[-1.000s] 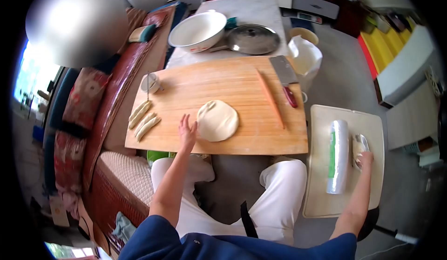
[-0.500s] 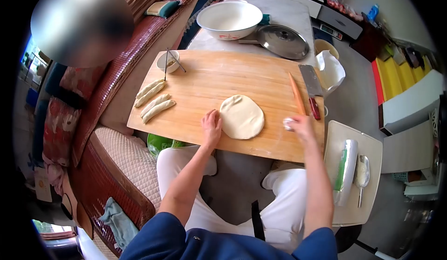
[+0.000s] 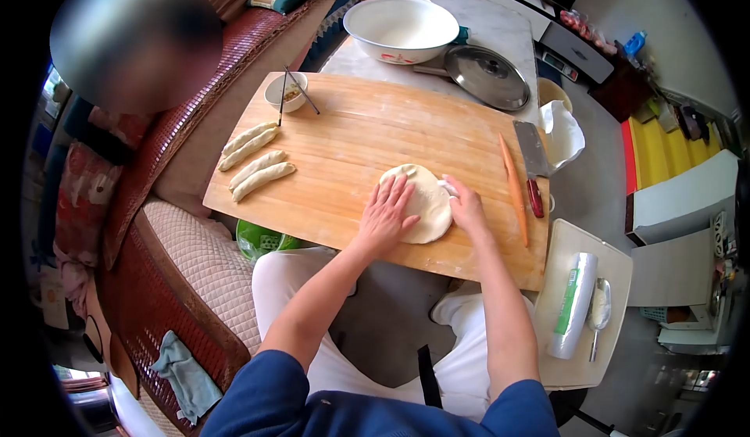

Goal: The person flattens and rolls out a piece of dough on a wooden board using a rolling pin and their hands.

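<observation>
A flat round of dough lies on the wooden board in front of me. My left hand rests flat on its left part, fingers spread. At the dough's right edge, my right hand is closed around a small white lump, whose kind I cannot make out. Several rolled dough strips lie in pairs on the board's left side. To the right of my right hand are a tapered wooden rolling pin and a cleaver with a red handle.
A small bowl with chopsticks stands at the board's far left corner. Behind the board are a large white basin and a metal lid. On the right, a tray holds a plastic-film roll and a scoop.
My left hand has moved from beside the dough onto it. My right hand has come left to the dough's edge, still with the white lump. The rolling pin now lies nearer the front edge.
</observation>
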Available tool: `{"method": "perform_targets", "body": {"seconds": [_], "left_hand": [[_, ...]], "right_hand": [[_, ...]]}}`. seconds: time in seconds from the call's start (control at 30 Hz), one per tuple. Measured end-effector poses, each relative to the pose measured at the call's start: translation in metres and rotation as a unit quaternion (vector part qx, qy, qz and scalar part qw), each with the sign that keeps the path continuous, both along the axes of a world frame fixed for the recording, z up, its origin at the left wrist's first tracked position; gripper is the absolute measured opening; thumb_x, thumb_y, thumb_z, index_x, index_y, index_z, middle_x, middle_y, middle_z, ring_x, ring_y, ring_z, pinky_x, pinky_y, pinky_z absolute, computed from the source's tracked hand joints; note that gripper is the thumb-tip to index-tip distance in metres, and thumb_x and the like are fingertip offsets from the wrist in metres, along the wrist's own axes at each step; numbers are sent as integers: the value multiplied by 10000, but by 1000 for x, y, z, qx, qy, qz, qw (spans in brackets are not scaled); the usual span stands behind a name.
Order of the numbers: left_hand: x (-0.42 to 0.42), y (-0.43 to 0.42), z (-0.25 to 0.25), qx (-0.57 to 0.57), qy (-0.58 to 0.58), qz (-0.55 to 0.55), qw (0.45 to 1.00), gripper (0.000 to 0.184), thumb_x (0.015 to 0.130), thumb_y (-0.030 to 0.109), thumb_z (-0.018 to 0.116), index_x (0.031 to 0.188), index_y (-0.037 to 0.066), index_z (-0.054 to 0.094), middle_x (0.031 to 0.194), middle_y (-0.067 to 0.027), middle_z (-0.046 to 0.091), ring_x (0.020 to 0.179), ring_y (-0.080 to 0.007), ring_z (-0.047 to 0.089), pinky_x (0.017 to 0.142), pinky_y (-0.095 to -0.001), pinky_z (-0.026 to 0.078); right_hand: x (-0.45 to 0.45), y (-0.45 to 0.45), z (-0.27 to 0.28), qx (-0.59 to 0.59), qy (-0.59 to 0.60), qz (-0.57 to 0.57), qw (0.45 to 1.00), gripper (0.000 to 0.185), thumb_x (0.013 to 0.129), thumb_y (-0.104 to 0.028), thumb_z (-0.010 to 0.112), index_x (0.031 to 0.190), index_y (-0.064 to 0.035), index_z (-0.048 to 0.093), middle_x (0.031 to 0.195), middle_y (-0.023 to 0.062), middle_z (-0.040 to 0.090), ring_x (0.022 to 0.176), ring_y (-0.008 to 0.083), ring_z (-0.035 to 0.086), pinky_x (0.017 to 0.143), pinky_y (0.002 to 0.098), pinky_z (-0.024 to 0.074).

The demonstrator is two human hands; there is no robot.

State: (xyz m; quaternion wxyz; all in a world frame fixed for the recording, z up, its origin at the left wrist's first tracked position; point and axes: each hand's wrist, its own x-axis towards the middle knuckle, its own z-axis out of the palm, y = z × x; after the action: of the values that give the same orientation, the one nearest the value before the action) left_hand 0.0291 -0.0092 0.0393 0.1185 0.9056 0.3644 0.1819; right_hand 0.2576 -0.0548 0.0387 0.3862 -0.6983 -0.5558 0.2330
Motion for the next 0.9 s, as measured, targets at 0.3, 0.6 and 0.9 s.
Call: {"method": "perform_targets", "body": {"seconds": [0.3,0.6,0.9], "left_hand": [[105,7,-16,1,22,-75,997,644,1008,474,458,1521,92,382,1626,-95,302,1514,-285,233,1235,-465,159],[16,-16,-1,-5,88,-129,988,696,975,492,493,1542,114,356,1649,-67,253,1530,-284,184,1242,-463,148],[41,58,-6,19,96,-40,994,684,989,496,482,1542,116,350,1645,-81,255,1526,-304,186,1239,-475,148]], "right_hand": [[87,-66,17,102,-123,-149,976,367,824,-2,637,1190,2,657,1238,176,664,1192,331,605,1051,411,461],[93,-102,-1,29,-260,-178,949,545,791,2,696,1320,-29,566,1333,184,571,1249,377,511,1068,463,417],[84,-90,-30,55,-248,-227,940,674,803,72,665,1431,-58,459,1193,197,541,1183,404,504,1013,485,420]]}}
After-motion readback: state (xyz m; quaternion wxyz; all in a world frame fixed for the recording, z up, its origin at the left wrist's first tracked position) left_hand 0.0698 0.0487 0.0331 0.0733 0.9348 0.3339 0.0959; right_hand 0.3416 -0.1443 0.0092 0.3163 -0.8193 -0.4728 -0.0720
